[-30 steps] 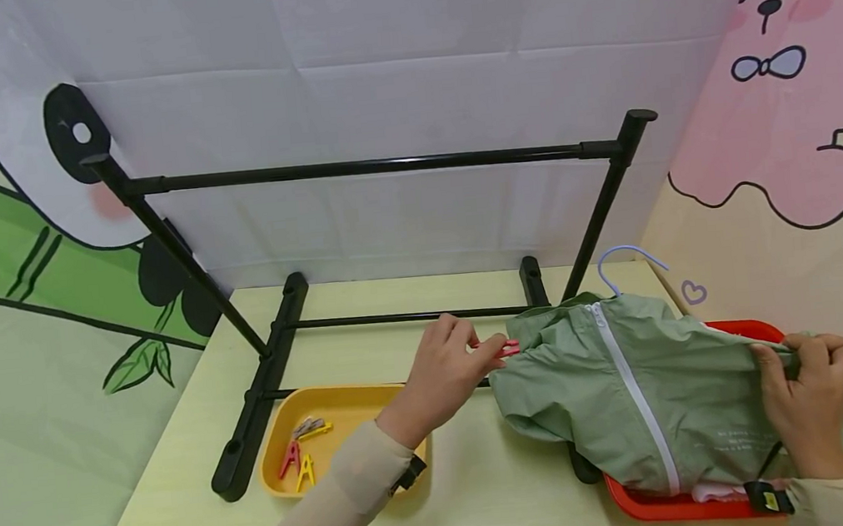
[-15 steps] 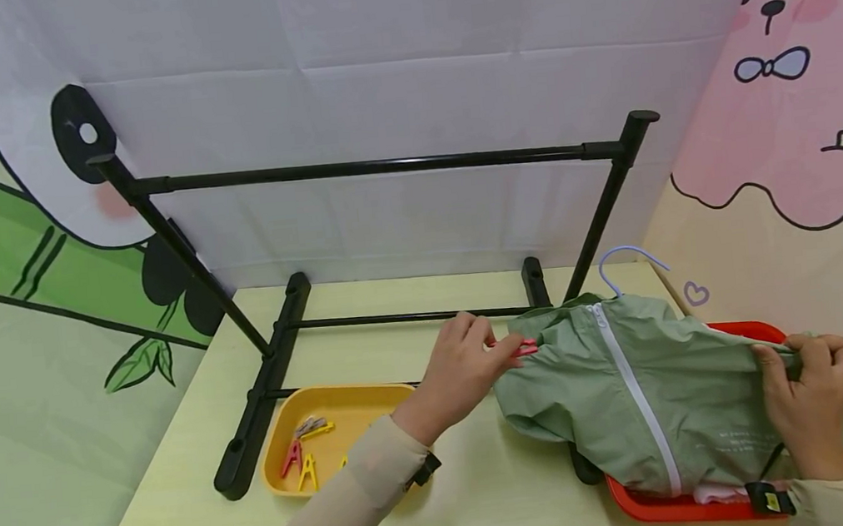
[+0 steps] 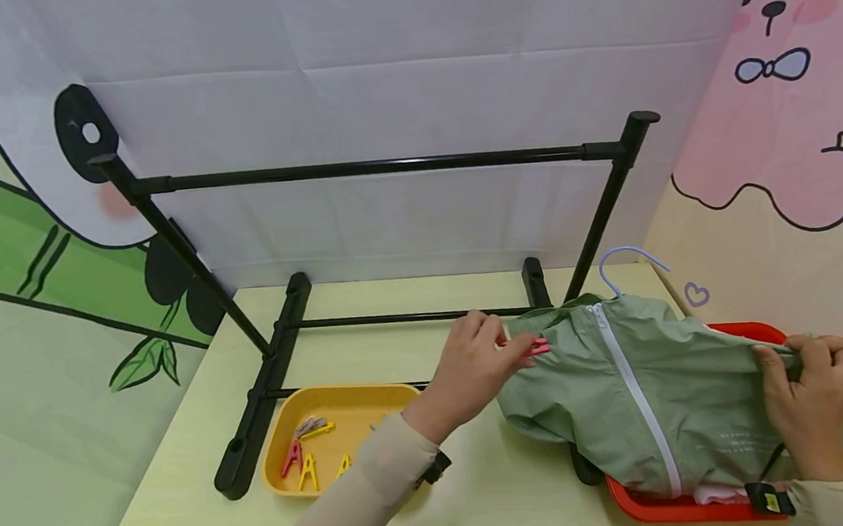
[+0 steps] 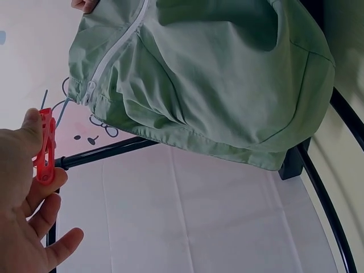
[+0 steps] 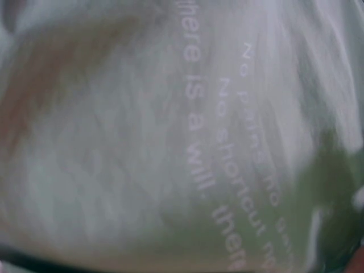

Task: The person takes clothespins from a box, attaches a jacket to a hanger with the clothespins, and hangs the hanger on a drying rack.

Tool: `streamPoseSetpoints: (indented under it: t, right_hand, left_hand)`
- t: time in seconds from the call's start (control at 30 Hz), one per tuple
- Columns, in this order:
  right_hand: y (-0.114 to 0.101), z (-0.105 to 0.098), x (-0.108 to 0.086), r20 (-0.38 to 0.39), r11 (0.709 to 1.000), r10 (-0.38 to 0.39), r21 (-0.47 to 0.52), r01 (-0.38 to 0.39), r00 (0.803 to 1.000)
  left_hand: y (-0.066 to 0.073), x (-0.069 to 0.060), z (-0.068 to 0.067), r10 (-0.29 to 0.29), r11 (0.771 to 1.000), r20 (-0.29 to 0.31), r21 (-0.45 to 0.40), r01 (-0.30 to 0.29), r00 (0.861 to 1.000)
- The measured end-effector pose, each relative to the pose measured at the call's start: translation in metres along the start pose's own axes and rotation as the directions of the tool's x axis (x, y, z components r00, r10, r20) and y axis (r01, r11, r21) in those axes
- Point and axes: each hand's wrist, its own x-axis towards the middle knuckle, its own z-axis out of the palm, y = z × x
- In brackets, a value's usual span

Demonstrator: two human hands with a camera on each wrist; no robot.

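A green zip-up jacket [image 3: 703, 389] with a white zipper lies spread at the right, a blue hanger [image 3: 608, 267] poking out of its collar. Between thumb and fingers my left hand [image 3: 470, 369] pinches a red clothespin [image 4: 46, 145]. In the head view the clothespin overlaps the jacket's left part; the left wrist view shows it apart from the fabric. My right hand [image 3: 817, 395] grips the jacket's right edge. White printed lettering on the jacket fills the blurred right wrist view.
A black rack [image 3: 375, 167] stands on the pale table [image 3: 177, 485]. Several clothespins lie in a yellow tray [image 3: 270, 468] at the left. Under the jacket sits a red basket [image 3: 662, 513] with pink cloth inside. A decorated wall sheet hangs behind.
My left hand has moved right with the red clothespin, further over the jacket's left part. The right hand and the jacket have stayed nearly still.
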Motion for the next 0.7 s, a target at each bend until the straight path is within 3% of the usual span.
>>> streamPoseSetpoints:
  t: [0.5,0.7]
  right_hand:
    - [0.001,0.002,-0.001,0.003,1.0,0.011,0.003,-0.011,1.0]
    - [0.001,0.001,-0.001,0.0,1.0,0.009,-0.001,-0.009,1.0]
  left_hand:
    - [0.008,0.007,-0.002,0.002,1.0,0.027,0.011,-0.002,1.0]
    - [0.011,0.01,0.003,0.01,1.0,0.009,0.016,-0.01,1.0]
